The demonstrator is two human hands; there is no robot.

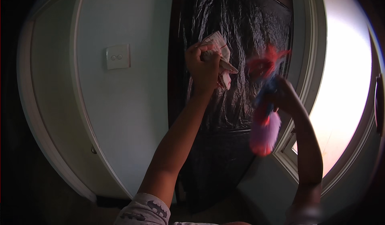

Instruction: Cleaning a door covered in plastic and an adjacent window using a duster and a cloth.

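My left hand (202, 67) grips a crumpled pale cloth (224, 49) with reddish lines. The cloth is up against, or just in front of, crinkled black plastic sheeting (240, 104), which covers a tall panel with a dark frame (175, 59). To the right, my blurred right hand (281, 94) is closed around something blue. A fluffy pink and purple duster head (264, 133) hangs below that hand. Above it, a blurred red object (266, 62) sticks up, perhaps a cloth or another part of the duster; I cannot tell which.
A bright window (346, 74) in a pale frame is close beside my right arm. On the pale wall (135, 104) at left sits a two-button light switch (118, 56). A pale door (57, 89) stands farther left. The lower area is dark.
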